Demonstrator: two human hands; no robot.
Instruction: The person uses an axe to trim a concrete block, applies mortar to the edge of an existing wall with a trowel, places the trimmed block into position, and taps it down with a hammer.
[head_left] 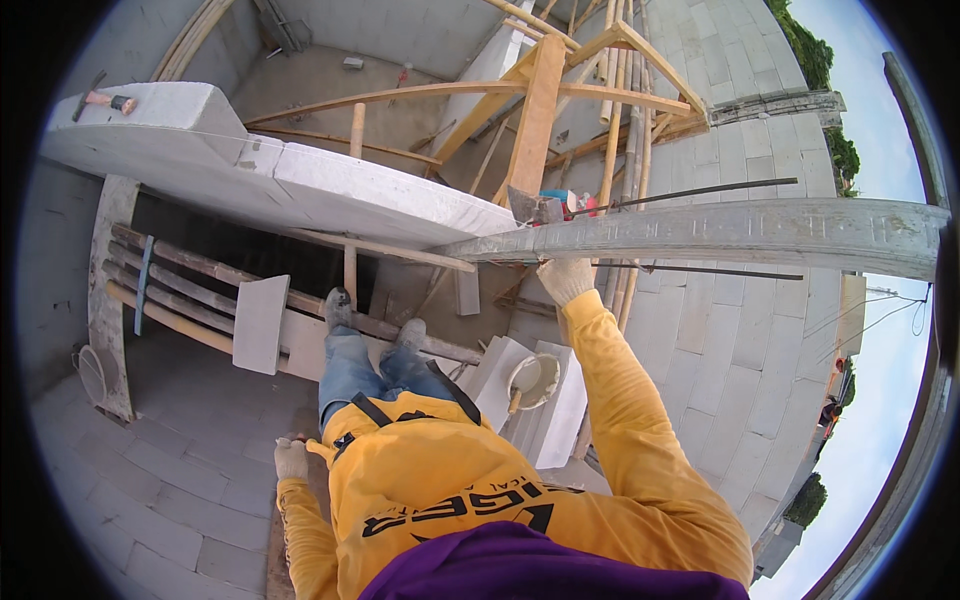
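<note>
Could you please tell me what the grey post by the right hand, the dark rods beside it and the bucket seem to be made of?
The grey post looks like matte concrete, given its dull, streaked face. The dark rods are probably unpolished steel, being thin, straight and brownish. The bucket may be plastic, though pale smears leave that open.

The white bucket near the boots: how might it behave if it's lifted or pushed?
The bucket is probably fairly stiff, as its round rim holds its shape. It may be heavier than it looks if the pale stuff inside is wet mix; its depth is unclear. The tool handle at its rim could well slide or swing if the bucket tilts.
</note>
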